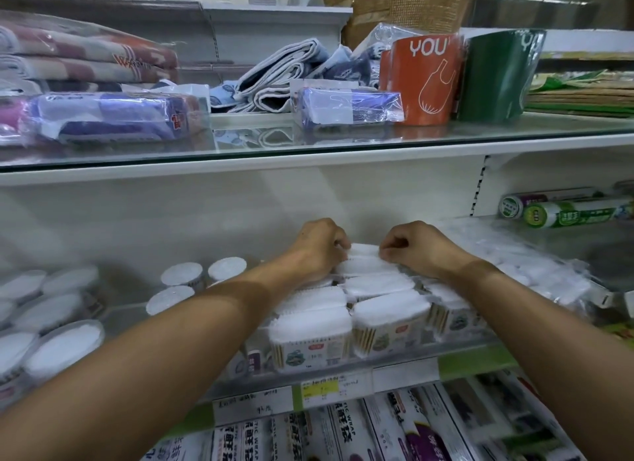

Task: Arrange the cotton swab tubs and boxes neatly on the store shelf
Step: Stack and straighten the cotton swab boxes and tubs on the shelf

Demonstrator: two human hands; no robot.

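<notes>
The fingertips of the left hand [320,244] and right hand [410,246] curl out of sight. The arms hide some swab boxes [384,309]. The round tubs [61,350] look blurry, and the left edge cuts some off.

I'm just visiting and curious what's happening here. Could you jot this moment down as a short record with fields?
place: store shelf under a glass shelf
left hand: fingers curled on the rearmost cotton swab box
right hand: pinches the same box
boxes: two rows running front to back
round tubs: to the left, upright
above: folded towels, orange pack
</notes>
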